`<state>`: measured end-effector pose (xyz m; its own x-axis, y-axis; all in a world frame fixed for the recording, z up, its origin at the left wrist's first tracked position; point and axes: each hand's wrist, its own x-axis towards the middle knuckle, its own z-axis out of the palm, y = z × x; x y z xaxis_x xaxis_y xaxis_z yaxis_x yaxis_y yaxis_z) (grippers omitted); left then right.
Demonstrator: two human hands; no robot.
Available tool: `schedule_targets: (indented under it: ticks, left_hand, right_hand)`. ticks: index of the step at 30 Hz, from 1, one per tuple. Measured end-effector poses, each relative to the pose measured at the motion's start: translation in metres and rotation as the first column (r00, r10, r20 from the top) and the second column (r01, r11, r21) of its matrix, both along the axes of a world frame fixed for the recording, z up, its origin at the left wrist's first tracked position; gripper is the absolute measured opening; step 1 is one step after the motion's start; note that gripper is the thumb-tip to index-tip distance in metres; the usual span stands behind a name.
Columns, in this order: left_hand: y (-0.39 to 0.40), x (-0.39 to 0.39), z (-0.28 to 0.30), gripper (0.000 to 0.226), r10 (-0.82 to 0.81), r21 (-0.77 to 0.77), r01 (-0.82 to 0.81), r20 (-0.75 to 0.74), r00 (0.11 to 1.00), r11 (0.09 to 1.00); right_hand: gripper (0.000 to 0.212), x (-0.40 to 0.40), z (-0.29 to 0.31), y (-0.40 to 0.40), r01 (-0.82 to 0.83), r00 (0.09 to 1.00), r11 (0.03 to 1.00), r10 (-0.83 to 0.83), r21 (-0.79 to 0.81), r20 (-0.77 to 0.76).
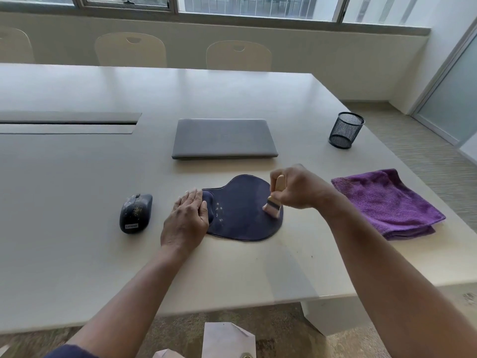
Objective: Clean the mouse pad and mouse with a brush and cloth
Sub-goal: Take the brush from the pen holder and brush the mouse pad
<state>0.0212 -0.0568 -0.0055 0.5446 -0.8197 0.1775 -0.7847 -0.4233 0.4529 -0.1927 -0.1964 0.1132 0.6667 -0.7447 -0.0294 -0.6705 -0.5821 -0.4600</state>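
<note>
The table [77, 182] has lots of bare room on the left, with only the dusty mouse [135, 213] sitting just left of the mouse pad [242, 202]. Behind the pad the shut laptop [224, 138] blocks the way, with a bare strip between them. On the right the folded purple cloth [387, 202] and the black mesh cup [346, 130] fill the table edge, with a small gap between pad and cloth.

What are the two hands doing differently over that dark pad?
The left hand lies flat with straight fingers, pressing the left end of the mouse pad; the right hand is curled round a brush. The left hand holds nothing; the right holds the brush's bristles against the pad's right side. Both are bare and work on the same pad, which has pale crumbs near its middle.
</note>
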Motion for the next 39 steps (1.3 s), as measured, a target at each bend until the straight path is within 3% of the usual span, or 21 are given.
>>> schedule_targets:
  ticks: [2, 4, 6, 9, 14, 21, 26, 31, 36, 39]
  left_hand:
    - [0.000, 0.000, 0.000, 0.048, 0.002, -0.003, -0.002, 0.001, 1.000, 1.000]
    - [0.001, 0.000, 0.000, 0.048, 0.000, -0.007, 0.000, 0.008, 1.000, 1.000]
    - [0.001, 0.000, 0.000, 0.048, 0.001, -0.008, 0.000, 0.010, 1.000, 1.000]
    - [0.000, 0.000, 0.000, 0.049, 0.000, -0.001, 0.000, 0.010, 1.000, 1.000]
    - [0.000, 0.001, -0.002, 0.049, 0.009, -0.002, -0.009, 0.007, 1.000, 1.000]
    - [0.000, 0.001, -0.002, 0.049, -0.005, -0.001, 0.005, 0.028, 1.000, 1.000]
    - [0.000, 0.001, -0.002, 0.049, 0.011, -0.008, -0.011, 0.010, 1.000, 1.000]
    - [-0.001, 0.003, -0.004, 0.049, -0.013, -0.003, 0.013, 0.023, 1.000, 1.000]
    - [0.000, 0.002, -0.005, 0.049, 0.010, -0.002, -0.010, 0.006, 1.000, 1.000]
    - [0.000, 0.002, -0.004, 0.049, 0.004, -0.006, -0.004, 0.008, 1.000, 1.000]
  right_hand:
    - [0.012, 0.000, 0.003, 0.000, 0.013, 0.998, 0.999, -0.011, -0.032, 0.061]
    - [0.013, 0.001, 0.007, 0.003, -0.023, 0.994, 0.997, 0.015, 0.080, 0.104]
    - [0.013, 0.003, 0.009, 0.007, -0.044, 0.999, 0.986, 0.043, 0.162, 0.008]
    - [0.009, 0.002, 0.016, 0.004, -0.036, 0.983, 0.991, 0.058, 0.126, -0.176]
    - [0.010, 0.009, 0.025, 0.008, -0.111, 0.991, 0.985, 0.120, 0.132, -0.062]
    - [0.018, 0.006, 0.024, 0.004, -0.083, 0.950, 0.968, 0.149, 0.239, -0.276]
    - [0.014, 0.012, 0.024, 0.009, -0.101, 0.982, 0.973, 0.131, 0.207, -0.136]
    - [0.014, 0.004, 0.029, 0.002, -0.057, 0.938, 0.961, 0.145, 0.270, -0.316]
    - [0.012, 0.007, 0.031, 0.001, -0.096, 0.989, 0.986, 0.110, 0.139, -0.098]
    - [0.013, 0.008, 0.024, 0.001, -0.068, 0.989, 0.972, 0.095, 0.227, -0.110]
